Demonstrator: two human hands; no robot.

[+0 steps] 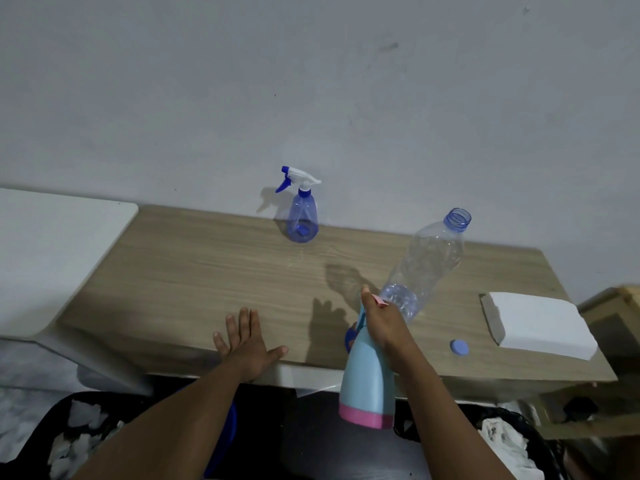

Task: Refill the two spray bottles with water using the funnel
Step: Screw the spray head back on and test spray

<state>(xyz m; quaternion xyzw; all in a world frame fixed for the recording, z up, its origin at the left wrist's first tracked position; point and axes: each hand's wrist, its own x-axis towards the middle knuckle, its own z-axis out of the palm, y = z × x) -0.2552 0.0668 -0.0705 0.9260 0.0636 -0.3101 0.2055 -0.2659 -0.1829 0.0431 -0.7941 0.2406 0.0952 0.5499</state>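
Two hands are apart. The left hand [247,344] lies flat on the table [194,271] at seven o'clock, fingers straight and spread, holding nothing. The right hand [382,323], at five o'clock, grips the top of a pale blue spray bottle [365,382] with a pink base. Just behind it leans an uncapped clear water bottle [427,265]; whether the fingers touch it is hard to tell. A translucent blue spray bottle [303,213] stands at twelve o'clock.

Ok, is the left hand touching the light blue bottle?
Apart. The head view shows the left hand flat on the table, with bare wood between it and the light blue spray bottle, which the right hand grips.
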